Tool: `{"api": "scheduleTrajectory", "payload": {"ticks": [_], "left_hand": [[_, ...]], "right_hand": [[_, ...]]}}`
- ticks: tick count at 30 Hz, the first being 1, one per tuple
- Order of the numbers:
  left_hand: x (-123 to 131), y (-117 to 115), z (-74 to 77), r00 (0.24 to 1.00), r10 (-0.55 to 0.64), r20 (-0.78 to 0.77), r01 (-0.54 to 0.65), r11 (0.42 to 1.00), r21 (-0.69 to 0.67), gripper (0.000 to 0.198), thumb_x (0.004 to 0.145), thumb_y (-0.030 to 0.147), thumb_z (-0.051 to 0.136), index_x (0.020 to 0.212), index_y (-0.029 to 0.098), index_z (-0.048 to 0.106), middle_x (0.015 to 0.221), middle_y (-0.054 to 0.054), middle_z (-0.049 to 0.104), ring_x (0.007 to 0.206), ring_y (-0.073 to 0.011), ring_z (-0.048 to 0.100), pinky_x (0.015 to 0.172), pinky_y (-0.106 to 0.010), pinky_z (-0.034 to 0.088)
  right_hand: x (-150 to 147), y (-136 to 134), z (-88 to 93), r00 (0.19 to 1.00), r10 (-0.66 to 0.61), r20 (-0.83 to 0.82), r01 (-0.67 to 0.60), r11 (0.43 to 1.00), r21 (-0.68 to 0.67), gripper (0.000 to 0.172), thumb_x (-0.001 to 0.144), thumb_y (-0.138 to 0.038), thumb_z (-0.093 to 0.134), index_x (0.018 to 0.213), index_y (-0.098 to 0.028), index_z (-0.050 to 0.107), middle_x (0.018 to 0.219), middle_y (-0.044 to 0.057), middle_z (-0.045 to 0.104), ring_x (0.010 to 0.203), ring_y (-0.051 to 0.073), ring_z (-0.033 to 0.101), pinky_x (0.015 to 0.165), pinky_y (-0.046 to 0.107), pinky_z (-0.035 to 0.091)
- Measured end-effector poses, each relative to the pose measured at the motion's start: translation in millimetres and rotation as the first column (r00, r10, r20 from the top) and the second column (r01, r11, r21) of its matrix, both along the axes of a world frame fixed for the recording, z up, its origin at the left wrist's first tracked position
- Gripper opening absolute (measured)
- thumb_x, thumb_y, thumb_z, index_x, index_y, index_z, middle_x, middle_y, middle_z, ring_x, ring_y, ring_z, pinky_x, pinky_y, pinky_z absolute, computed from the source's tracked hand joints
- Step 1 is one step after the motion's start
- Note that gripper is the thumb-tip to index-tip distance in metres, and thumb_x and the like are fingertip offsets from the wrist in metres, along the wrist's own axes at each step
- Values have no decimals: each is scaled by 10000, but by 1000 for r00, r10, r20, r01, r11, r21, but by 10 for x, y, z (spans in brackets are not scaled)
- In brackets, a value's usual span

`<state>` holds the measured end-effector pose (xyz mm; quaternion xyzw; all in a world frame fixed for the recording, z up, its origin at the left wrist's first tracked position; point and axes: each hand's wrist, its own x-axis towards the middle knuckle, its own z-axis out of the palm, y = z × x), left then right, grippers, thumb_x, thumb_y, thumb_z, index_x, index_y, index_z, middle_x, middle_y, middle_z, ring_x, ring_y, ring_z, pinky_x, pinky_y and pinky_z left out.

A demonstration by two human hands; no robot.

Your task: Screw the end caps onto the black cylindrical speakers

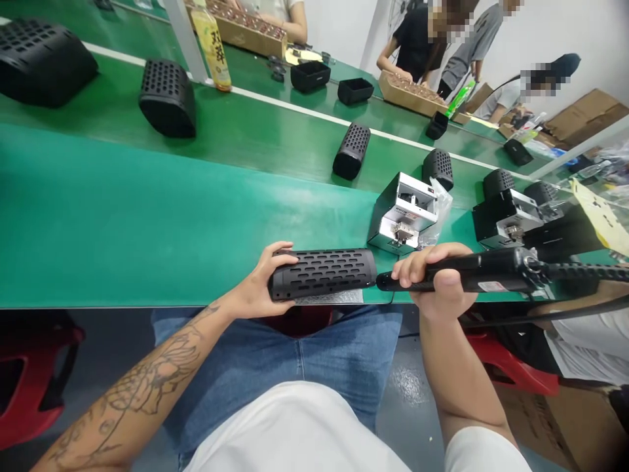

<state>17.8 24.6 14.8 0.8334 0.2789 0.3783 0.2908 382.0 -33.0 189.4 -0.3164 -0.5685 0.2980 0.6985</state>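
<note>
1. Lying flat along the near edge of the green tabletop [122, 223], the black perforated plastic cylinder [322, 273] has its long axis running left to right, just above the person's lap.
2. The left hand [255, 288] is clamped on the cylinder's left end, with the fingers curled over its top.
3. The right hand [435, 278] sits just beyond the cylinder's right end, closed around the front part of a long black electric screwdriver [491, 270].
4. The screwdriver lies almost in line with the cylinder's long axis. Its nose meets the cylinder's right end face; I cannot tell whether the 2 touch.
5. The 2 hands are apart, 1 at each end of the cylinder. The left hand grips the cylinder itself, while the right reaches it only through the tool.
6. Behind the cylinder's right end a silver metal box [403, 213] stands on the tabletop. Farther behind the cylinder, more black perforated housings [352, 151] lie on a darker green belt [246, 124].
</note>
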Motion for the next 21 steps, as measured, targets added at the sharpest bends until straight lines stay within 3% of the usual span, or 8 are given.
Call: {"api": "scheduleTrajectory", "payload": {"ticks": [7,15,21], "left_hand": [[25,-8,-21,1000,0,13,0,1000,-12,1168,770,171,1117,1770,415,566,1927,-209,512,1839,-517,591,1444,-782,620],[44,-40,-3,999,25,37,-24,999,-35,1050,813,267,1095,1740,394,619,1830,-186,622,1724,-477,676,1398,-747,660],[47,-53,5,999,14,44,-13,1000,-4,1095,837,215,1082,1796,401,586,1819,-187,620,1706,-467,694,1394,-729,664]], "right_hand": [[-30,4,-24,999,47,-25,-49,994,-94,480,989,-615,1065,902,-291,722,579,-99,658,415,146,572,505,310,621],[-97,2,-26,989,148,4,-147,985,-86,452,1008,-515,1067,871,-284,705,571,-104,635,400,125,536,503,288,608],[-84,34,-46,971,238,-2,-238,968,-80,423,1026,-437,1070,872,-271,713,585,-94,657,424,117,560,539,272,610]]}}
